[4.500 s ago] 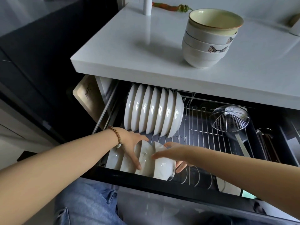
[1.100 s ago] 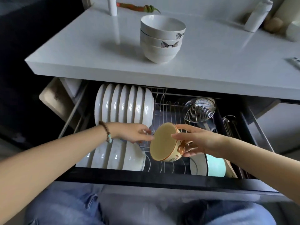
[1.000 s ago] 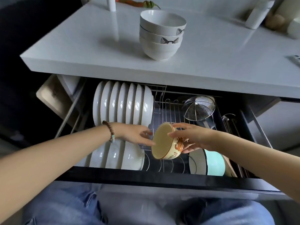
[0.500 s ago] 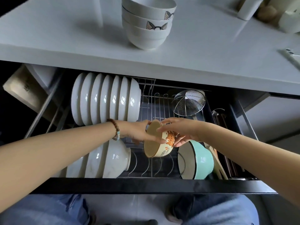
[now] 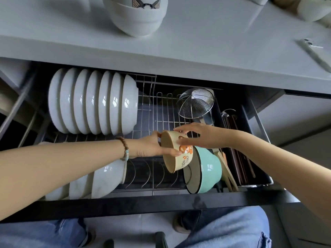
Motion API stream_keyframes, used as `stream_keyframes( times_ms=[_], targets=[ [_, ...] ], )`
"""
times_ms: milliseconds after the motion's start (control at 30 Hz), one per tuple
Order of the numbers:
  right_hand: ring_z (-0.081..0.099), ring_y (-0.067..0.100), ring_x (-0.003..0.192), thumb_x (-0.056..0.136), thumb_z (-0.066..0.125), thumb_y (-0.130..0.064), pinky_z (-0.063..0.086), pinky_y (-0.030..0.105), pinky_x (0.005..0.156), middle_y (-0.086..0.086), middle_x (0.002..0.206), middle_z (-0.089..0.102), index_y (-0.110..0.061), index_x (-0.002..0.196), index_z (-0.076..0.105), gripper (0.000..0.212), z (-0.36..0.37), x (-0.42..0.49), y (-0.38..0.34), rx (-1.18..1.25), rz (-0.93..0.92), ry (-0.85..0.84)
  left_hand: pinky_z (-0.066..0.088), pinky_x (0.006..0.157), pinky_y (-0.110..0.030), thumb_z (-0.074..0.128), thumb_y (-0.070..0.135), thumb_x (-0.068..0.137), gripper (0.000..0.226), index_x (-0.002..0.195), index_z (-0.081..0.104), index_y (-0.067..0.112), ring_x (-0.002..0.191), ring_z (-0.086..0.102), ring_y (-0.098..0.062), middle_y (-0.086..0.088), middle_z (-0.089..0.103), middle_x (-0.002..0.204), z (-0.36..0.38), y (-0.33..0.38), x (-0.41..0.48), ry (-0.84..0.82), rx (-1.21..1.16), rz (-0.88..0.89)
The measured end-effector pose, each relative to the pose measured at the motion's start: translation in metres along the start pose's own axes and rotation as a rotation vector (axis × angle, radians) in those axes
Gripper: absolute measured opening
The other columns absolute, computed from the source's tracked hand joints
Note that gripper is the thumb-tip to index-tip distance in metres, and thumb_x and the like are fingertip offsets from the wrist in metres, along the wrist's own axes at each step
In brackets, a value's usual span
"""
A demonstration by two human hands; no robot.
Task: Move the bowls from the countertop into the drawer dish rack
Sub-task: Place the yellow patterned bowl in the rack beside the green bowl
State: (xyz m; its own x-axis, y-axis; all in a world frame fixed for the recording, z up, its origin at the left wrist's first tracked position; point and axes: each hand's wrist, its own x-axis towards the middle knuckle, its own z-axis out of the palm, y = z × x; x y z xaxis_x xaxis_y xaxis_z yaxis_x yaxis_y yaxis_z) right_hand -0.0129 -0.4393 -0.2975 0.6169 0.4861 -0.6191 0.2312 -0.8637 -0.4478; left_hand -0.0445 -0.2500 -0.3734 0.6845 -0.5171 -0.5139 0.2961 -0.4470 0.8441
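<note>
A beige bowl with an orange cartoon print stands on its side in the front row of the wire drawer dish rack, against a teal bowl. My left hand grips its rim from the left. My right hand rests fingers on its top and back. A stack of white bowls with a cat-ear print sits on the white countertop above.
White bowls fill the rack's back row on edge, and more white bowls stand at the front left. A wire skimmer lies at the back right, and utensils fill the right tray. The black drawer front runs below.
Both hands have lowered the beige bowl to the right until it stands against the teal bowl. The camera has moved closer and lower over the drawer.
</note>
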Motion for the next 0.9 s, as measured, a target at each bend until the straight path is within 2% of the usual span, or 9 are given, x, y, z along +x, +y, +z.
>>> stream_keyframes(
  times_ms=[67, 167, 233, 333, 400, 500, 667, 767, 900],
  targets=[
    [0.033, 0.011, 0.134, 0.082, 0.064, -0.051, 0.025, 0.026, 0.101, -0.009, 0.15, 0.033, -0.036, 0.146, 0.025, 0.077, 0.001, -0.003, 0.007, -0.037, -0.033, -0.04, 0.04, 0.104, -0.04, 0.078, 0.053, 0.056, 0.092, 0.133, 0.043, 0.017, 0.119, 0.052, -0.02, -0.005, 0.056, 0.127, 0.002, -0.001, 0.002, 0.021, 0.001, -0.038],
    [0.038, 0.009, 0.128, 0.071, 0.078, -0.042, 0.032, 0.023, 0.101, -0.011, 0.147, 0.034, -0.037, 0.147, 0.019, 0.097, 0.006, 0.001, 0.009, -0.04, -0.081, -0.094, 0.041, 0.104, -0.04, 0.082, 0.052, 0.051, 0.105, 0.136, 0.037, 0.009, 0.12, 0.051, -0.023, -0.009, 0.054, 0.128, 0.002, -0.001, 0.005, -0.009, -0.016, -0.06],
    [0.041, 0.007, 0.122, 0.065, 0.082, -0.044, 0.035, 0.018, 0.095, -0.012, 0.146, 0.034, -0.035, 0.149, 0.013, 0.109, 0.009, 0.008, 0.008, -0.084, -0.092, -0.133, 0.043, 0.103, -0.039, 0.08, 0.047, 0.058, 0.095, 0.134, 0.038, 0.008, 0.118, 0.053, -0.024, -0.012, 0.054, 0.129, 0.003, -0.001, 0.006, -0.055, -0.067, -0.088],
    [0.04, 0.014, 0.128, 0.057, 0.083, -0.053, 0.037, 0.03, 0.104, -0.011, 0.152, 0.027, -0.044, 0.147, 0.001, 0.122, 0.017, 0.016, 0.008, -0.161, -0.066, -0.191, 0.048, 0.098, -0.034, 0.076, 0.036, 0.072, 0.063, 0.125, 0.051, 0.013, 0.111, 0.06, -0.019, -0.01, 0.061, 0.121, 0.009, -0.006, 0.009, -0.151, -0.121, -0.104],
    [0.038, 0.019, 0.128, 0.052, 0.081, -0.06, 0.037, 0.038, 0.105, -0.01, 0.15, 0.032, -0.05, 0.143, -0.003, 0.124, 0.023, 0.016, 0.01, -0.248, -0.069, -0.187, 0.051, 0.093, -0.028, 0.075, 0.031, 0.076, 0.05, 0.118, 0.053, 0.017, 0.105, 0.062, -0.013, -0.004, 0.063, 0.115, 0.015, -0.008, 0.011, -0.169, -0.151, -0.116],
    [0.038, 0.022, 0.122, 0.05, 0.078, -0.066, 0.036, 0.038, 0.103, -0.008, 0.14, 0.043, -0.045, 0.142, 0.003, 0.121, 0.032, 0.015, 0.013, -0.36, -0.107, -0.135, 0.047, 0.099, -0.034, 0.08, 0.037, 0.069, 0.076, 0.131, 0.041, 0.015, 0.114, 0.057, -0.015, -0.005, 0.058, 0.126, 0.021, -0.012, 0.015, -0.173, -0.16, -0.128],
    [0.037, 0.02, 0.122, 0.055, 0.073, -0.069, 0.016, 0.027, 0.098, -0.004, 0.136, 0.045, -0.033, 0.139, 0.014, 0.108, 0.039, 0.009, 0.017, -0.441, -0.179, -0.07, 0.048, 0.098, -0.033, 0.085, 0.046, 0.049, 0.113, 0.14, 0.026, 0.018, 0.114, 0.056, -0.013, 0.001, 0.057, 0.125, 0.025, -0.018, 0.02, -0.155, -0.184, -0.159],
    [0.041, 0.02, 0.123, 0.058, 0.069, -0.07, 0.008, 0.037, 0.114, -0.002, 0.134, 0.046, -0.029, 0.136, 0.018, 0.102, 0.039, 0.007, 0.019, -0.502, -0.204, -0.06, 0.048, 0.097, -0.031, 0.085, 0.048, 0.048, 0.114, 0.14, 0.025, 0.018, 0.113, 0.056, -0.011, 0.005, 0.056, 0.121, 0.025, -0.018, 0.022, -0.161, -0.188, -0.165],
    [0.049, 0.019, 0.121, 0.057, 0.065, -0.075, -0.004, 0.044, 0.116, -0.001, 0.129, 0.051, -0.025, 0.136, 0.021, 0.103, 0.041, 0.01, 0.019, -0.635, -0.231, -0.072, 0.047, 0.099, -0.032, 0.082, 0.053, 0.049, 0.102, 0.133, 0.037, 0.018, 0.116, 0.054, -0.012, 0.002, 0.054, 0.128, 0.031, -0.018, 0.022, -0.177, -0.141, -0.133]
  ],
)
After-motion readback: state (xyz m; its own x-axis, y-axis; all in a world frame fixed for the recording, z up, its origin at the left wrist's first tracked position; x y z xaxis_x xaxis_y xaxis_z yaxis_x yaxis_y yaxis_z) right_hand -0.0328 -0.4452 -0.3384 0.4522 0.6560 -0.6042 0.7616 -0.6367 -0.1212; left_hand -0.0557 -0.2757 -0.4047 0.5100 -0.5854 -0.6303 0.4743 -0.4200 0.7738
